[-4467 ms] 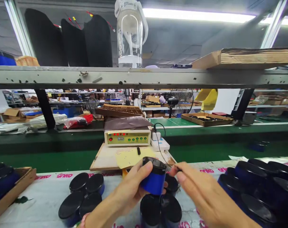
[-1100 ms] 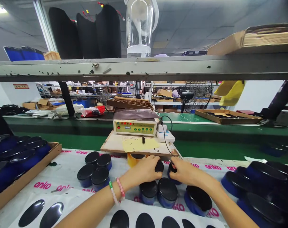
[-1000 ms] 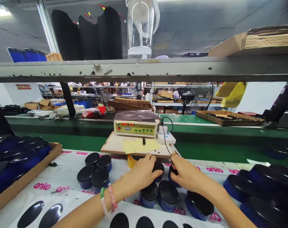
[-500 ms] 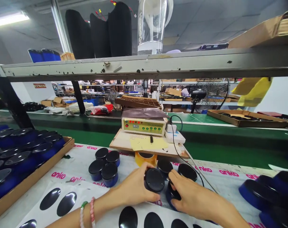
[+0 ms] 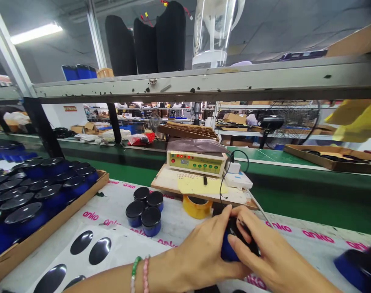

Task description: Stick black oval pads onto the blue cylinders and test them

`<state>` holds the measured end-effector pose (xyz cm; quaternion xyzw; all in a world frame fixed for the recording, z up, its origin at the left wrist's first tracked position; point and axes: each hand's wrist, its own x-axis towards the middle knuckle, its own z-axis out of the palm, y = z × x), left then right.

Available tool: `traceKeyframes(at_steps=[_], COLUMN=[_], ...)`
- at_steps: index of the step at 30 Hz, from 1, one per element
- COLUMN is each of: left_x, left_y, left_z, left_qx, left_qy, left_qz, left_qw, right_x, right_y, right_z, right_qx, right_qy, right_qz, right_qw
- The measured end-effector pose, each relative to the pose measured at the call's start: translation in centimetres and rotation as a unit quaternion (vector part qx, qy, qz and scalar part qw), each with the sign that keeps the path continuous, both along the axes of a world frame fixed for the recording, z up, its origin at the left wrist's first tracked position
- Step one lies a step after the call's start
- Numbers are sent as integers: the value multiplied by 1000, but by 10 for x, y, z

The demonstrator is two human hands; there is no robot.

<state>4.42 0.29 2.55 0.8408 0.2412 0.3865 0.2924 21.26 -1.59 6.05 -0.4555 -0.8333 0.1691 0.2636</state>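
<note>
My left hand (image 5: 200,250) is wrapped around the side of a round blue cup with a black top (image 5: 229,246). From the other side my right hand (image 5: 269,246) closes over the same cup, its fingers bent across the black top. The hands meet and hide most of the piece. Left of them stands a small cluster of similar blue cups with glossy black tops (image 5: 151,219). Below and left lies a white sheet with black oval stickers (image 5: 99,250), partly covered by my left forearm.
A cardboard tray (image 5: 104,178) full of black-topped blue cups is at the left. A yellow tape roll (image 5: 196,206) sits in front of a board carrying a control box (image 5: 196,162) with lit indicators. More blue pieces (image 5: 358,260) stand at the right. A shelf (image 5: 179,87) crosses above.
My hands have come together around one cup; before, they were apart, the left holding a black-topped piece and the right at another. The view has turned left.
</note>
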Motion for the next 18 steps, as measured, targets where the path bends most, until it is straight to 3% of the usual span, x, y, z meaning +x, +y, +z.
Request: traceKeyframes(at_steps=[4,8,11,14,18], left_x=[-1,-24,-53,-83,-105], left_y=[-2,0,15,39,58], left_z=[4,14,15,2,-14], left_qx=[4,-2,14,22,20], left_qy=[26,57,109,183,258], left_qz=[41,61,173,262,280], left_qw=[999,997,979,947,924], right_x=[-8,-16,-8,15,52], right_y=[3,5,5,6,5], right_z=[-10,-9,2,16,35], right_qx=[27,8,-24,-37,131], right_qy=[56,103,183,215,112], right_qz=[-23,-34,-109,-192,-308], right_qw=[998,994,977,957,936])
